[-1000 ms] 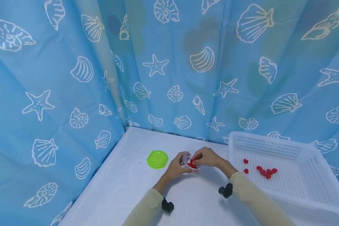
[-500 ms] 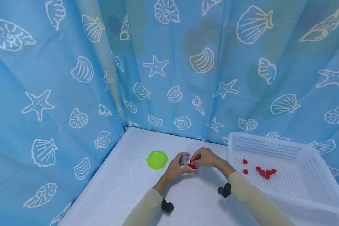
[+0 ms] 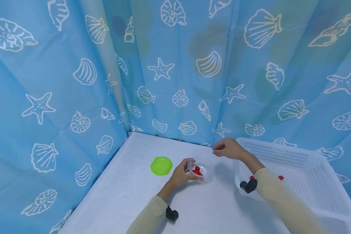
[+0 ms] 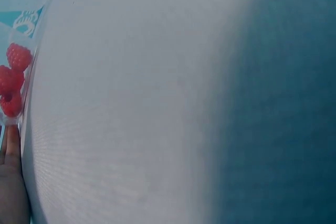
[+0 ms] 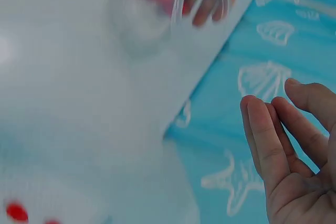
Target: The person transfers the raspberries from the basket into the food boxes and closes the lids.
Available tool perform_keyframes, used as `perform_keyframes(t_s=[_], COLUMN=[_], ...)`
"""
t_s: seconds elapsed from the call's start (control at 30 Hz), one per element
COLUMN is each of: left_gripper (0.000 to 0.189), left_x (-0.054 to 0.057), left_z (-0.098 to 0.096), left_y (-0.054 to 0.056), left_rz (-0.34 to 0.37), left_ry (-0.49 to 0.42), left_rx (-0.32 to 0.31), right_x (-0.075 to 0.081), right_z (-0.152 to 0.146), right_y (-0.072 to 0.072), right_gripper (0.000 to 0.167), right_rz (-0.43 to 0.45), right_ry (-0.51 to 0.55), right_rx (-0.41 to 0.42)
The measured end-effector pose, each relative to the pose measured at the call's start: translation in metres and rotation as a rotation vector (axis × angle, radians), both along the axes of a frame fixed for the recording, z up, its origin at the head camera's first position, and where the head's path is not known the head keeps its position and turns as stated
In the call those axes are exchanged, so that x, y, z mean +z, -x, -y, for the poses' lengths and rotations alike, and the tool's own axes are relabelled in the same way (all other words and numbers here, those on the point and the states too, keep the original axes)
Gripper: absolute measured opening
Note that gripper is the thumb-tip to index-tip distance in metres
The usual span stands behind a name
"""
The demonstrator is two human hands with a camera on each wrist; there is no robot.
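Filling the far side and the left, a blue curtain (image 3: 163,70) printed with white shells and starfish surrounds a white-covered worktop (image 3: 105,201). Next in size is the white perforated basket (image 3: 310,188), on the right, its walls upright. The right sleeve (image 3: 289,203) crosses above its near left part, and a black wrist camera (image 3: 248,186) hides some of what lies inside.

The right hand (image 3: 229,148) hangs in the air beside the basket's far left corner, fingers nearly straight, thumb apart, nothing held. The left hand (image 3: 179,175) grips a clear cup (image 3: 205,169) from its left, fingers and thumb about the wall. The cup is near the middle of the worktop, between lid and basket. Its wall looks thin, so too hard a squeeze or a careless tilt could spill its contents; a low swing of the right forearm could also knock the basket's rim.

The cup's mouth faces broadly upward; being round, it shows no clear long axis, and how far it leans I cannot tell. Left of it, well apart, the round green lid (image 3: 161,166) lies flat, its small tab pointing far-left. Smallest are the red raspberries (image 3: 197,172), clustered in the cup, with others partly visible in the basket.
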State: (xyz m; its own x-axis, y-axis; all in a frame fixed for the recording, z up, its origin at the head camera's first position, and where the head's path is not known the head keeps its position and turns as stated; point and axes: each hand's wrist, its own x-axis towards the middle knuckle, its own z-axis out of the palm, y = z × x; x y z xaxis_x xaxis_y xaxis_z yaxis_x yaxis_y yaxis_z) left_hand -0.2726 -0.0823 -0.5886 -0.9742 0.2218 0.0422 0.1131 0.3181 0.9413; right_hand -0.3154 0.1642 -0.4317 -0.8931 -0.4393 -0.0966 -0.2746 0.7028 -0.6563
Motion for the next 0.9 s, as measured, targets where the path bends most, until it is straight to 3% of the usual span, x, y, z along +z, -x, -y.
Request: perform_keyframes(t_s=[0.23, 0.5, 0.7, 0.9], left_gripper=[0.085, 0.084, 0.086, 0.085], left_x=[-0.002, 0.001, 0.003, 0.004], left_z=[0.000, 0.000, 0.001, 0.001], left_y=[0.000, 0.000, 0.002, 0.001], left_rz=[-0.013, 0.005, 0.001, 0.001], left_ry=[0.000, 0.009, 0.013, 0.004], left_rx=[-0.014, -0.005, -0.003, -0.011], right_x=[0.019, 0.027, 0.011, -0.014], right_z=[-0.051, -0.107, -0.143, -0.171], right_y=[0.006, 0.012, 0.018, 0.010], right_gripper=[0.025, 0.028, 0.030, 0.032], right_rz=[-0.064, -0.092, 0.004, 0.138], right_ry=[-0.051, -0.192, -0.255, -0.318], right_rx=[-0.020, -0.106, -0.174, -0.202])
